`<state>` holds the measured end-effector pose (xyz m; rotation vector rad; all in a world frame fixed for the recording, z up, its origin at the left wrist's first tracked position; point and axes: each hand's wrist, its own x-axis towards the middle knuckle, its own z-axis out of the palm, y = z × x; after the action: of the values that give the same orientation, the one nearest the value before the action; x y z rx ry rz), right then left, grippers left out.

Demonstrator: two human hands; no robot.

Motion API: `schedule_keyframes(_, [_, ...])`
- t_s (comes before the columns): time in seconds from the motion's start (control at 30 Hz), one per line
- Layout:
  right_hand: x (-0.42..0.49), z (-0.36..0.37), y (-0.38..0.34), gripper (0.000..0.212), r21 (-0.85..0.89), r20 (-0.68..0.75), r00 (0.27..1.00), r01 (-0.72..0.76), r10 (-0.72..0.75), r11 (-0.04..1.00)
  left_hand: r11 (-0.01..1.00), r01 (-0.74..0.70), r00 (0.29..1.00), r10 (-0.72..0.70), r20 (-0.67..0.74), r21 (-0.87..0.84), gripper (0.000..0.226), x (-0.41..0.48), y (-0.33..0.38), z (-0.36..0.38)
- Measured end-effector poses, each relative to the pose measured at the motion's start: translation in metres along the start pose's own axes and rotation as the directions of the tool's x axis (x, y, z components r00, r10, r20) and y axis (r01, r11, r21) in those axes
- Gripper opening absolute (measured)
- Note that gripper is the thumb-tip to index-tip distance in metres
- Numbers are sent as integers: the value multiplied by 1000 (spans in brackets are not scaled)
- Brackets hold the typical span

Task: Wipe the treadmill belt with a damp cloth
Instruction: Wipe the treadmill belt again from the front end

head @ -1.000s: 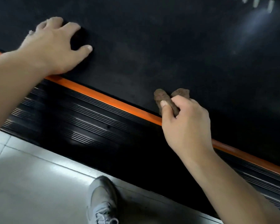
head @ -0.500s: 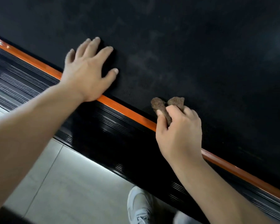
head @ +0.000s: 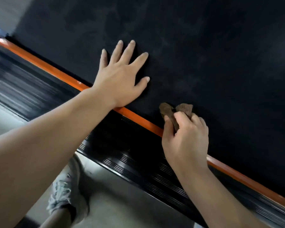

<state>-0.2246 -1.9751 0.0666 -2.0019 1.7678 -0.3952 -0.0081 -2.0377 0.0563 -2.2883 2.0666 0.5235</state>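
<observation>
Two hands share the work: the left hand (head: 120, 79) lies flat on the treadmill belt (head: 204, 55), fingers spread and gripping nothing, probably bracing the person's lean or holding the belt from sliding under the wipe. The right hand (head: 186, 139) is bunched around a small brown cloth (head: 169, 111), thumb and fingers pinching it so two folds poke out ahead of the knuckles. That cloth touches the belt just inside the orange strip (head: 138, 118), beside the ribbed side rail (head: 138, 163). Dull smears across the belt suggest much wiping remains
</observation>
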Motion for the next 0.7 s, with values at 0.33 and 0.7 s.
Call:
schedule_keyframes(0.33, [42, 88, -159, 29, 35, -95, 981, -169, 171, 985, 985, -158, 987, 156, 29, 73, 71, 31, -179, -45])
schedule_keyframes(0.7, [80, 158, -264, 30, 19, -36, 990, -138, 138, 990, 976, 77, 991, -52, 125, -205, 67, 43, -286, -78])
